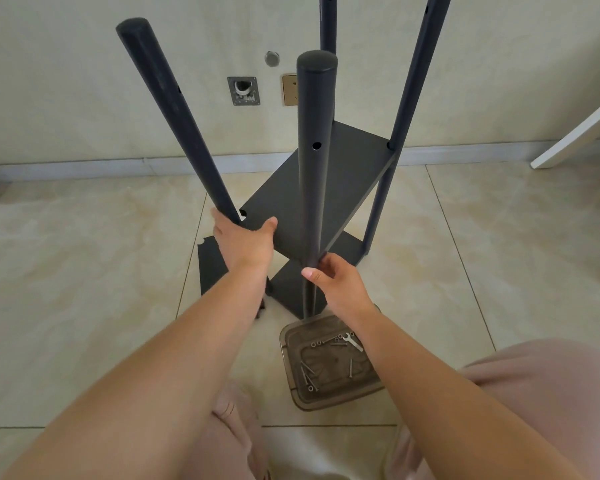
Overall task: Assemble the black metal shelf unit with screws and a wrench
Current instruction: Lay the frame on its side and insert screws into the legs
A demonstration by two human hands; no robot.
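Note:
The black shelf unit stands on the tiled floor with several upright round posts. My left hand grips the near-left post, which leans away to the left, just beside a corner notch of the upper shelf board. My right hand holds the near-middle post low down, at the edge of that board. A lower shelf board lies beneath. A silver wrench and several screws lie in a brown translucent tray on the floor under my right forearm.
Another black panel lies on the floor to the left of the unit. The wall with a floor-level skirting, a pipe flange and a gold outlet plate is just behind. A white board leans at right. My knees in pink trousers are below.

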